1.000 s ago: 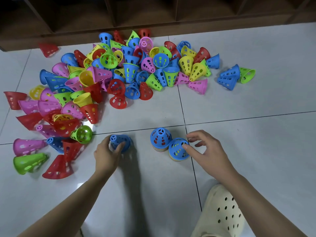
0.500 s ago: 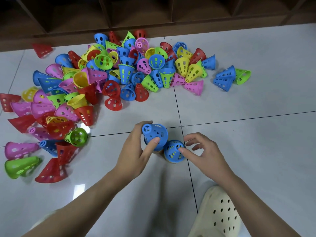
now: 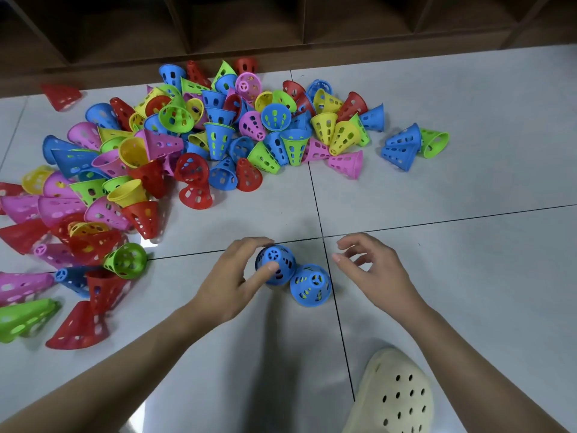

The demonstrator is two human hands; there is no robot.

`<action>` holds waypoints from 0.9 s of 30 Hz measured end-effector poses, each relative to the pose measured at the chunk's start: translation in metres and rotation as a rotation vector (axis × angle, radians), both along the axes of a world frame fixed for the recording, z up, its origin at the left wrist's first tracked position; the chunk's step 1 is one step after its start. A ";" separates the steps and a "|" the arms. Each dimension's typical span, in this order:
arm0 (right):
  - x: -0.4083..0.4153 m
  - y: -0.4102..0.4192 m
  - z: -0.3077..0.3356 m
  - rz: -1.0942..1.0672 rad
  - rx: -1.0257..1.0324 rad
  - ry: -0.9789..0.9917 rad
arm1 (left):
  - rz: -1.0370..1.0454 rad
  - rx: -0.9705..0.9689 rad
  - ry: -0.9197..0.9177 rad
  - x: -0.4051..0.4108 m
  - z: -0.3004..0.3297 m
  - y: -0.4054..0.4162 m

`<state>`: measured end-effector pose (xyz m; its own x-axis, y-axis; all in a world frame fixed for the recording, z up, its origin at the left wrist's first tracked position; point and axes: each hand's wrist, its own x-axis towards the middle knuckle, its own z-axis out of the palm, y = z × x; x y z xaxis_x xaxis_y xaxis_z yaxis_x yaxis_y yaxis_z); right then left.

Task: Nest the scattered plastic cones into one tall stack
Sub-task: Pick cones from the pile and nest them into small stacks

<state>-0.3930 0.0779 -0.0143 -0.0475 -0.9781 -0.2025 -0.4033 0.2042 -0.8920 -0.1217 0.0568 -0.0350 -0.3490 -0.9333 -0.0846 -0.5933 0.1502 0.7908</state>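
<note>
Fingers, L hand (image 3: 228,289), grip upright blue cone (image 3: 276,265), tip up; R hand (image 3: 374,273) loose, empty.

Two blue-topped stacks stand upright, narrow ends up, perforated, on white floor tile. Left stack (image 3: 276,265): held in the grip, thumb on its near side, fingers over its far top edge. Right stack (image 3: 310,285): just beside and nearer than the grip, touching the held one, free of any hand. Loose cones (image 3: 218,135), red, blue, pink, yellow, green, lie heaped beyond and left of the grip, most tipped over.
</note>
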 end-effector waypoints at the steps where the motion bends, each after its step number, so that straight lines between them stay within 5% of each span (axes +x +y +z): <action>1: -0.002 -0.005 -0.002 0.002 0.000 0.001 | 0.005 0.004 0.014 0.003 -0.001 -0.007; 10: -0.027 -0.074 -0.032 -0.009 0.000 0.107 | 0.286 0.000 -0.045 0.017 -0.037 -0.142; 15: -0.050 -0.131 -0.053 0.004 -0.059 0.473 | 0.315 -0.028 -0.253 0.012 -0.053 -0.200; 27: -0.067 -0.235 -0.069 0.247 0.092 0.859 | 0.292 0.094 -0.305 -0.003 -0.071 -0.196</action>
<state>-0.4602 -0.1575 -0.0835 -0.0087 -0.9622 -0.2721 -0.9658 0.0786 -0.2471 -0.1248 -0.1396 -0.1061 -0.0177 -0.9725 -0.2322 -0.8088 -0.1226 0.5752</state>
